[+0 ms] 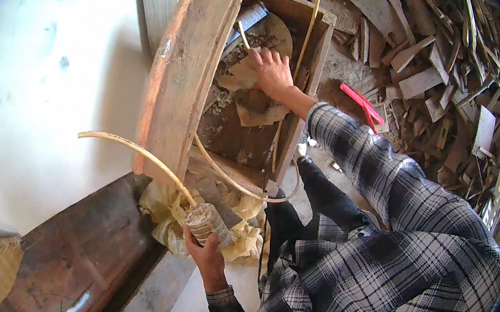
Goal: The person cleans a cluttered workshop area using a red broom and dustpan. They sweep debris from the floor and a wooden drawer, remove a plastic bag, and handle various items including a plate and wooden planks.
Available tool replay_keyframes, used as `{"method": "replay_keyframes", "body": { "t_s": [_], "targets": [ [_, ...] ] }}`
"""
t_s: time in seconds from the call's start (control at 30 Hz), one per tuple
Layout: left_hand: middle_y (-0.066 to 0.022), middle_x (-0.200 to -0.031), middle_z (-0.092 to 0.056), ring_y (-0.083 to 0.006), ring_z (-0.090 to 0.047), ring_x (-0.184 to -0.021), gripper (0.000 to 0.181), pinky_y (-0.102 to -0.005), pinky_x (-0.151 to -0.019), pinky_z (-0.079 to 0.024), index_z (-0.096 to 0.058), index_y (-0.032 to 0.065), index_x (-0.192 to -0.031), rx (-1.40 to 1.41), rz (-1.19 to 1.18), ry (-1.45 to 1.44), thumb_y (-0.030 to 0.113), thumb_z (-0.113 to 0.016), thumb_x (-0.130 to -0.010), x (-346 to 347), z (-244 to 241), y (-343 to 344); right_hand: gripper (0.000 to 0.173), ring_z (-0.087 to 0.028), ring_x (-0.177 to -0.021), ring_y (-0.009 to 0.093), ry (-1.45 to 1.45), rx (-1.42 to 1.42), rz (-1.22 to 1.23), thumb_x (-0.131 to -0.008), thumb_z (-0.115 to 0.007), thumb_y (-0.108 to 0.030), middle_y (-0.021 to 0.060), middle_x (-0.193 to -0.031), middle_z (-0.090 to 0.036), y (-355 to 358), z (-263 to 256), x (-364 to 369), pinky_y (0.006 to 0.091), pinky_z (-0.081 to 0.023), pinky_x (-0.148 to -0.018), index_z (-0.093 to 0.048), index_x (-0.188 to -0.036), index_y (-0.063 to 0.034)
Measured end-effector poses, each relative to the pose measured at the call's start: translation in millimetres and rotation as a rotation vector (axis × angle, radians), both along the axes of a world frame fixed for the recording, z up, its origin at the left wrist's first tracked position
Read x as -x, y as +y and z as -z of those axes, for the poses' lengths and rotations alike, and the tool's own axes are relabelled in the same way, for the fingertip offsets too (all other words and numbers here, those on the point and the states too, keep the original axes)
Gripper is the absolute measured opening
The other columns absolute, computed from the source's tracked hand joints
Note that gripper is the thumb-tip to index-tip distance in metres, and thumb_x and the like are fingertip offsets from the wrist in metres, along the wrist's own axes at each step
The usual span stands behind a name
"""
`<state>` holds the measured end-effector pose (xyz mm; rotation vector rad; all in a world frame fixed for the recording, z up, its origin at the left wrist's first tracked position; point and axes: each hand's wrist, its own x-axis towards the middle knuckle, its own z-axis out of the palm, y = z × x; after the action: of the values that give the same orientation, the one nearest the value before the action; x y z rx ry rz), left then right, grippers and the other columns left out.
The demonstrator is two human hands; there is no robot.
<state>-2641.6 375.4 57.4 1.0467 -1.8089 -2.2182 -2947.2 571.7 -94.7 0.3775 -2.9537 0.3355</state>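
Observation:
My left hand (206, 251) grips a dusty ribbed cylinder (205, 223) low in front of me. From its top a bent yellowish tube or rod (135, 147) arcs up to the left. My right hand (273, 71) reaches into an open wooden box (295, 140), over torn brown cardboard (244, 78). A short yellowish rod (243, 34) meets its fingertips; whether they hold it is hidden. Another yellowish rod (309, 30) runs along the box's right side. A curved yellowish length (221, 171) bends out over the box's near end. A blue and silver can (251, 19) lies inside.
A thick, worn wooden board (191, 69) slants along the box's left side. Crumpled yellowish plastic (163, 214) lies below it. Scrap wood (428, 38) is heaped on the right, near a pink-red strip (361, 103). A brown wooden panel (79, 259) is at lower left, below a white wall (45, 112).

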Motion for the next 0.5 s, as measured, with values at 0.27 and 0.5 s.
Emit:
{"method": "replay_keyframes", "body": {
  "t_s": [0.27, 0.5],
  "targets": [
    [-0.0084, -0.112, -0.049, -0.0163, -0.051, -0.099, 0.061, -0.0284, -0.085, -0.042, -0.037, -0.0028, -0.123, -0.069, -0.066, 0.012, 0.006, -0.061, -0.067, 0.5, -3.4, 0.9, 0.032, -0.059, -0.064, 0.022, -0.701, 0.745, -0.142, -0.065, -0.070, -0.024, 0.0142, -0.073, -0.062, -1.8, -39.2, -2.6, 0.0343, -0.048, -0.060, -0.063, -0.083, 0.0017],
    [-0.0069, -0.111, -0.050, -0.0161, -0.052, -0.097, 0.059, -0.0282, -0.084, -0.043, -0.040, -0.0016, -0.122, -0.045, -0.006, 0.080, 0.007, -0.061, -0.068, 11.9, -4.8, -1.7, 0.059, -0.058, -0.069, 0.013, -0.647, 1.025, 0.016, -0.056, -0.077, -0.010, 0.0084, -0.083, -0.061, 45.6, -57.0, 34.9, 0.0285, -0.048, -0.059, -0.055, -0.109, -0.0022]
  ]
}}
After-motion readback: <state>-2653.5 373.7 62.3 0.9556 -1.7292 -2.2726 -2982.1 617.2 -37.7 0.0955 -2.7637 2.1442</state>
